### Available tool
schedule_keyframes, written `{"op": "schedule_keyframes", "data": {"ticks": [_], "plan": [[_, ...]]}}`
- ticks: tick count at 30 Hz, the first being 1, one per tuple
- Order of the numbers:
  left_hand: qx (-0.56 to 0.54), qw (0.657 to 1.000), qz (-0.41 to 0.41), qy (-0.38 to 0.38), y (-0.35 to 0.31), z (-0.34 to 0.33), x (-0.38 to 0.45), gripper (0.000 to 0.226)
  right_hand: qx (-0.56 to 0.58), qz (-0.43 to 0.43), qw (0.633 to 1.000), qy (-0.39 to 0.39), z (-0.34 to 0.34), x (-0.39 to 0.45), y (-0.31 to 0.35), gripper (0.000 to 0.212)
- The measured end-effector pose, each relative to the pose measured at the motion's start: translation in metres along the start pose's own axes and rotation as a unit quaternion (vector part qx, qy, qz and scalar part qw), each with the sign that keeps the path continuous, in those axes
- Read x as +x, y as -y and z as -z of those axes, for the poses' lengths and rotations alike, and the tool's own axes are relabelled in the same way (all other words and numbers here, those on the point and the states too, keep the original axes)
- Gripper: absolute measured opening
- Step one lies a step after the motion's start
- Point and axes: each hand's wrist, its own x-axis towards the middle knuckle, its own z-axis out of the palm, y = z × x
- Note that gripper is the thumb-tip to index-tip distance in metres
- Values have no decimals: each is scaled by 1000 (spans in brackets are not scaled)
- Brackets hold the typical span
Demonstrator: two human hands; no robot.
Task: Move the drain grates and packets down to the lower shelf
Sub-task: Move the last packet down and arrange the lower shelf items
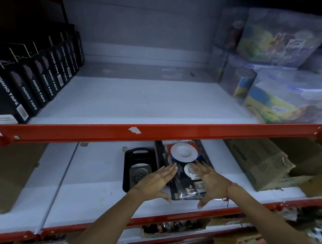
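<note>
A packet [185, 168] was flanked on the lower shelf [97, 195] by both hands; the left hand [156, 182] and right hand [209, 180] were spread flat. A drain grate [140, 174] was seen in a black tray [128, 159] just beside.

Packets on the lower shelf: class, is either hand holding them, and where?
Both open hands, left hand and right hand, flank the packets at their near sides; a closed grip cannot be told.

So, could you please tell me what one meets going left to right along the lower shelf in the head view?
Black tray holding a drain grate → left hand → packet → right hand → cardboard box.
</note>
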Motion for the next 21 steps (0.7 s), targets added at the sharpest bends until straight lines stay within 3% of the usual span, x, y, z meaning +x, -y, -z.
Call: {"op": "schedule_keyframes", "data": {"ticks": [4,8,10,13,17,21], "plan": [[45,999,7,24,4,6,10,86,-35,32,997,-62,4,6,-1,103],[135,991,12,-2,18,8,24,62,-102,46,986,-120,21,16,-6,68],[187,982,2,4,21,5,30,63,-141,48,980,-135,21,19,-6,62],[173,984,32,13,21,-2,41,73,-182,62,965,-177,8,32,-12,67],[118,991,51,17,21,-9,39,70,-156,36,981,-109,-15,52,-17,67],[92,992,83,-8,24,-16,24,50,-165,2,984,-65,-10,48,-12,58]]}}
